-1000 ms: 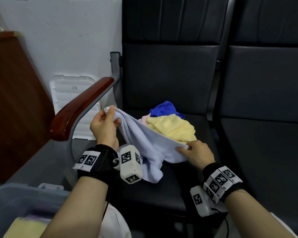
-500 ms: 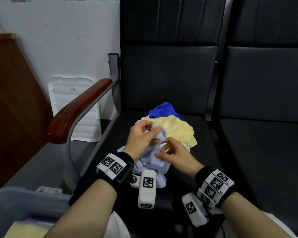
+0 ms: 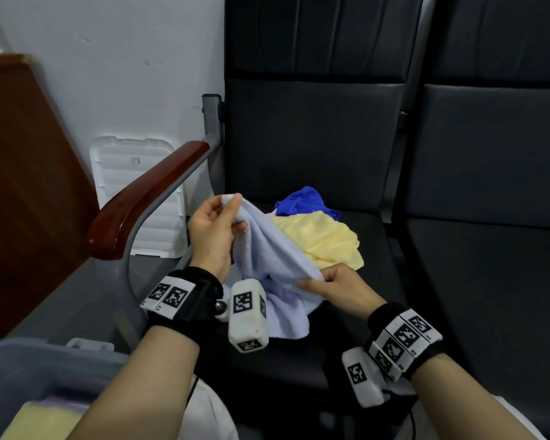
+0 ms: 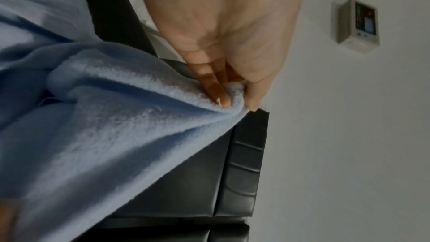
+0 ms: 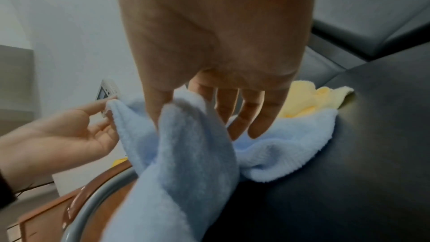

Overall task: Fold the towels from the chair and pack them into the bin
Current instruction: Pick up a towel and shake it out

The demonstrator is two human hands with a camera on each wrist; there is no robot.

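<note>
At the far left, below and behind the left forearm, sits the bin [image 3: 29, 369], a translucent grey tub with a pale yellow folded towel [image 3: 45, 420] lying inside it. Just left of the left hand rises the chair's wooden armrest [image 3: 146, 198], and behind that a white ribbed panel [image 3: 134, 192] leans on the wall.

The left hand [image 3: 211, 231] is raised above the seat and pinches one corner of the light blue towel [image 3: 267, 255] between thumb and fingertips [image 4: 223, 98]; the corner pokes out just above the thumb. From that pinch the cloth runs down and to the right as a taut edge to the right hand [image 3: 340, 290], which is lower and nearer the body. The right hand pinches the towel's edge between thumb and forefinger, its other fingers [image 5: 258, 117] hanging loosely curled over the cloth. Below and between the two hands the rest of the blue towel sags in folds onto the black chair seat [image 3: 378, 328].

Just beyond the right hand, touching the stretched blue towel, lies a crumpled yellow towel [image 3: 324, 239] on the seat. Behind it, farther from both hands, is a dark blue towel [image 3: 302, 201], with a sliver of pink cloth [image 3: 272, 213] at its left edge. To the right of the right hand a second black seat [image 3: 489, 281] adjoins the first.
</note>
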